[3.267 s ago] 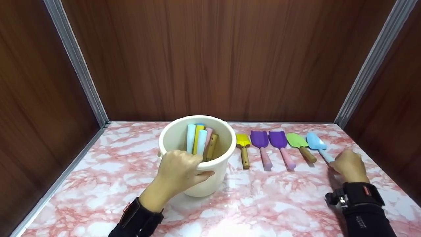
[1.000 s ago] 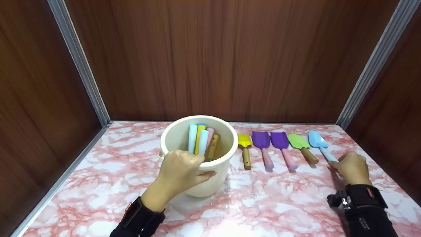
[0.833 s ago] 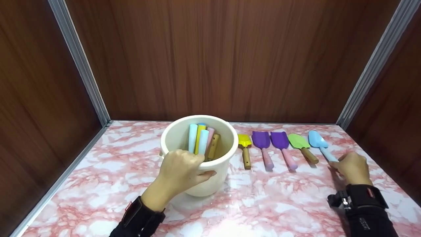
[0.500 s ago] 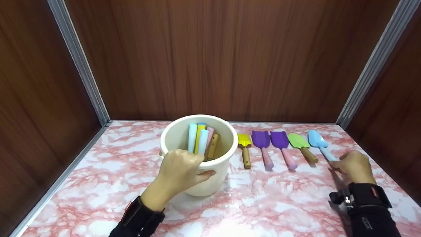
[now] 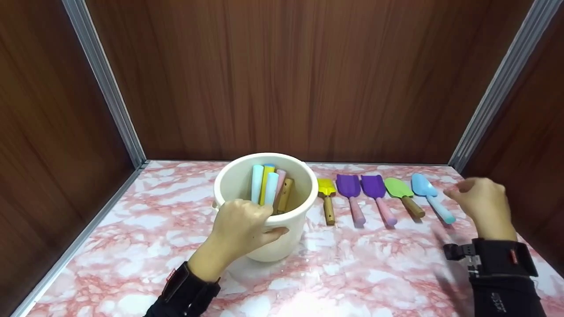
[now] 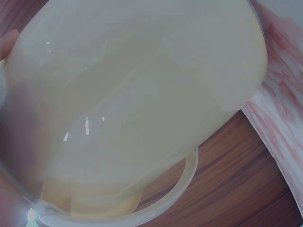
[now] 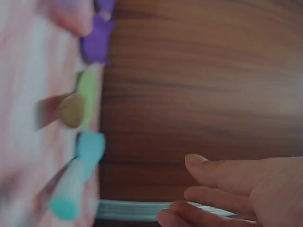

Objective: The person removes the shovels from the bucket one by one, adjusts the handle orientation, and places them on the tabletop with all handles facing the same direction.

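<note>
My left hand (image 5: pixel 242 224) grips the near-left rim of a cream bucket (image 5: pixel 291 241), thumb along the outer wall. Several handles, light blue (image 5: pixel 257 182), yellow (image 5: pixel 267 178), pink and wooden, stick up inside it; their lower ends are hidden. The bucket's pale wall (image 6: pixel 142 104) fills most of the left wrist view. My right hand (image 5: pixel 484 204) holds nothing and is raised beside a light blue toy shovel (image 5: pixel 424 185), which lies rightmost in a row on the table. In the right wrist view its fingers (image 7: pixel 222 172) are loosely extended, apart from the shovel's handle (image 7: pixel 68 189).
Left of the blue shovel lie a green shovel (image 5: pixel 398 188) with a wooden handle, two purple shovels (image 5: pixel 348 186) with pink handles, and a yellow shovel (image 5: pixel 326 187) near the bucket. Brown wood-grain walls (image 5: pixel 282 79) with metal corner strips enclose the marbled table (image 5: pixel 361 273).
My right hand has let go of the light blue shovel's handle and moved up and to the right, uncovering the handle's end. The left hand and bucket have stayed in place.
</note>
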Motion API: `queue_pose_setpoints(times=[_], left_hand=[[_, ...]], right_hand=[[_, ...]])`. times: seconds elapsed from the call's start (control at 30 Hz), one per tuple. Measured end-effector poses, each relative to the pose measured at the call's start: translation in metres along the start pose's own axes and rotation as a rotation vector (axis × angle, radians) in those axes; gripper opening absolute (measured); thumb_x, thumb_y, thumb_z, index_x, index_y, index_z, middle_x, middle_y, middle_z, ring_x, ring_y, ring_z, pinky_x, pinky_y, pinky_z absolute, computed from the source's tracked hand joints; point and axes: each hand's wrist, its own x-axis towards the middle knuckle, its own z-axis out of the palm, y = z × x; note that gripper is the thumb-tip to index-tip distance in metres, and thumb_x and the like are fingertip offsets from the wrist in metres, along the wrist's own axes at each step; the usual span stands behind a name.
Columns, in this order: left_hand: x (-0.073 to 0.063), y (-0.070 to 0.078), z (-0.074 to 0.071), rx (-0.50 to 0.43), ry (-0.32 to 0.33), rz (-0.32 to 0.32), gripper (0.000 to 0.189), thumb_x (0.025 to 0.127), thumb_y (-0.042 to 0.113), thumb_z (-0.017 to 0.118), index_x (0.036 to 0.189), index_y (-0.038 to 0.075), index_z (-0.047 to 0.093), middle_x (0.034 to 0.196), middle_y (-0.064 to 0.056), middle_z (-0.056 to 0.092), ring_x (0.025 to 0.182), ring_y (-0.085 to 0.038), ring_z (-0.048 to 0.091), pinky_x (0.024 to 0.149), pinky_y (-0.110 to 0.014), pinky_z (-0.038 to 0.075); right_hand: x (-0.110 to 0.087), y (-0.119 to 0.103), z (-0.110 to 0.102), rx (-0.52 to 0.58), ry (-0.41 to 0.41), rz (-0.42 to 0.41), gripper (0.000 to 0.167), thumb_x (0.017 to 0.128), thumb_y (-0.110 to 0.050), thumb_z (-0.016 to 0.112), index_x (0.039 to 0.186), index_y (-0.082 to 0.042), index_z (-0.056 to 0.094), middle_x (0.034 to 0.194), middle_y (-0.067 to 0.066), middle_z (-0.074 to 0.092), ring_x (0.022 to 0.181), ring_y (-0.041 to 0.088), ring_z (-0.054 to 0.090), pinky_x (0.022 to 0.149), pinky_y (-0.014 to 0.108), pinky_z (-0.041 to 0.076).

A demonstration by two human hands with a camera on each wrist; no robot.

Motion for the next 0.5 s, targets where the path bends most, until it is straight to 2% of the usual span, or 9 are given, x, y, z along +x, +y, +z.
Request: queue_pose_setpoints(times=[0.17, 0.27, 0.37, 0.5], left_hand=[[0.001, 0.000, 0.000, -0.004, -0.003, 0.004, 0.059, 0.073, 0.061, 0.091, 0.063, 0.017, 0.053, 0.051, 0.006, 0.050, 0.041, -0.019, 0.047, 0.041, -0.034, 0.039], [0.001, 0.000, 0.000, -0.008, -0.004, 0.004, 0.058, 0.073, 0.061, 0.091, 0.063, 0.017, 0.053, 0.052, 0.005, 0.050, 0.041, -0.019, 0.047, 0.041, -0.034, 0.039], [0.001, 0.000, 0.000, -0.011, -0.004, 0.003, 0.058, 0.073, 0.060, 0.091, 0.063, 0.017, 0.053, 0.052, 0.005, 0.050, 0.041, -0.019, 0.048, 0.041, -0.035, 0.039], [0.001, 0.000, 0.000, -0.018, -0.001, 0.001, 0.058, 0.072, 0.060, 0.092, 0.063, 0.017, 0.053, 0.052, 0.006, 0.049, 0.041, -0.018, 0.047, 0.041, -0.034, 0.040]], right_hand=[[-0.010, -0.034, -0.008, -0.007, 0.042, -0.087, 0.059, 0.101, -0.044, 0.070, 0.127, 0.008, 0.070, 0.124, 0.035, 0.069, 0.118, 0.055, 0.060, 0.089, 0.065, 0.048], [-0.017, -0.055, -0.011, 0.004, 0.069, -0.144, 0.055, 0.101, -0.044, 0.070, 0.127, 0.004, 0.072, 0.121, 0.033, 0.070, 0.113, 0.051, 0.063, 0.087, 0.063, 0.048], [-0.026, -0.075, -0.012, 0.028, 0.091, -0.210, 0.048, 0.102, -0.039, 0.071, 0.126, 0.002, 0.073, 0.125, 0.031, 0.069, 0.115, 0.051, 0.062, 0.091, 0.065, 0.047], [-0.041, -0.101, -0.011, 0.058, 0.138, -0.350, 0.033, 0.101, -0.025, 0.073, 0.123, -0.001, 0.076, 0.126, 0.026, 0.070, 0.113, 0.049, 0.064, 0.094, 0.064, 0.048]])
